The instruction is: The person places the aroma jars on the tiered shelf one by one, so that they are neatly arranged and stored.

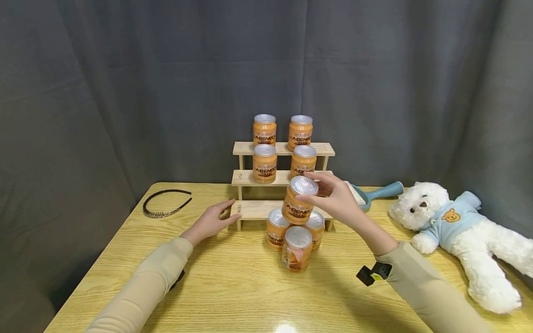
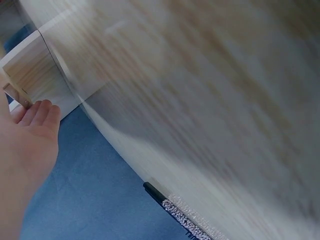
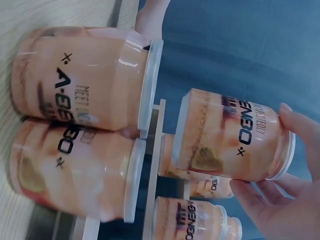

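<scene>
My right hand (image 1: 333, 196) grips an orange jar (image 1: 297, 208) with a silvery lid, thumb and fingers about its upper part. The jar hangs slightly tilted above a cluster of three like jars (image 1: 296, 249) on the table, in front of the shelf's bottom step. In the right wrist view, fingers (image 3: 295, 190) hold the jar near its lid. My left hand (image 1: 212, 219) holds the left end of the three-step wooden shelf (image 1: 254, 209), at its lowest board. Two jars (image 1: 264, 164) stand on the middle step and two (image 1: 264, 130) on the top step.
A black toothed headband (image 1: 160, 214) lies at the table's left. Right of the shelf is a blue-handled scoop or brush (image 1: 385, 190). A white teddy bear (image 1: 454, 226) in a blue top lies at the right. A dark curtain (image 1: 187, 83) hangs behind.
</scene>
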Available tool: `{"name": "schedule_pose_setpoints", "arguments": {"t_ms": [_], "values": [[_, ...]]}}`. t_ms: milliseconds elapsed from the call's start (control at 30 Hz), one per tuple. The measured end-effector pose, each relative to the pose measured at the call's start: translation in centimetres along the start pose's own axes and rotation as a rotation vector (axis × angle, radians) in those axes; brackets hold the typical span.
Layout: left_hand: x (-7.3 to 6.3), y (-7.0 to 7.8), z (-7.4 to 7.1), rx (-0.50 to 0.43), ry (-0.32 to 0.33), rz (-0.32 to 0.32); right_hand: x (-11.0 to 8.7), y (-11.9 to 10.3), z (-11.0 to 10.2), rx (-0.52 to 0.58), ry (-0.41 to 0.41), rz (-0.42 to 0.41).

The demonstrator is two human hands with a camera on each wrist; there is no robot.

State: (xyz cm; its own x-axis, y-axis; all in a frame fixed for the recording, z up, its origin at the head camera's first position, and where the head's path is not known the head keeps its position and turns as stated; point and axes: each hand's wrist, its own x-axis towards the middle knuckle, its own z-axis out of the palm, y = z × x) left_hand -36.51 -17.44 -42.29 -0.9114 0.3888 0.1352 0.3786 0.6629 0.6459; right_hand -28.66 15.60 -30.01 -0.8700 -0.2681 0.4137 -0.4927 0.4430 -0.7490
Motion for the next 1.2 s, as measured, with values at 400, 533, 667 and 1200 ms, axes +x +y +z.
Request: {"name": "schedule_pose_setpoints", "arguments": {"t_ms": [400, 533, 667, 1200], "values": [[0.0, 0.1, 0.0, 0.01, -0.003, 0.016, 2.9, 0.2, 3.0, 0.053, 0.026, 0.026], [0.0, 0.1, 0.0, 0.023, 0.002, 0.014, 3.8, 0.2, 3.9, 0.102, 0.022, 0.027], [0.0, 0.1, -0.2, 0.028, 0.005, 0.007, 4.7, 0.5, 4.7, 0.117, 0.001, 0.025], [0.1, -0.2, 0.0, 0.029, 0.023, 0.031, 7.3, 1.0, 7.8, 0.113, -0.143, 0.128]]}}
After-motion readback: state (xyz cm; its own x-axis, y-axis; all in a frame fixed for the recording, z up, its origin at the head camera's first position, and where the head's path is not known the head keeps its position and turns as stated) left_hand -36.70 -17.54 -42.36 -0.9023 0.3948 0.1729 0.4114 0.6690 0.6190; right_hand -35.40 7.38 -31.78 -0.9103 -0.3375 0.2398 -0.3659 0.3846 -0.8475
